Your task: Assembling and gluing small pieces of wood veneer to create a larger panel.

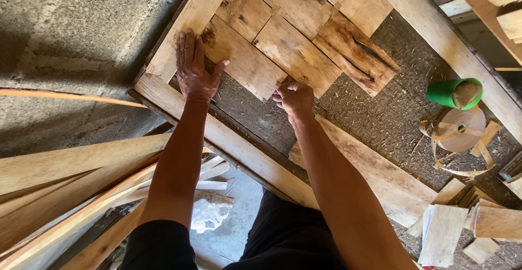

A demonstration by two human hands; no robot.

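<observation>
While the left hand lies flat, the curled right hand grips a plank beside a green cup

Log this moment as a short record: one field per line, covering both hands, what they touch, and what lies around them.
Left hand: flat, palm down, fingers spread over the frame corner and a veneer sheet
Right hand: curled fingers at that sheet's near edge
Work surface: wooden frame holding patched veneer pieces on a rough board
Right of frame: green cup, tape roll with loose strip
Lower left: pile of thin wood strips
Lower right: small veneer offcuts
</observation>
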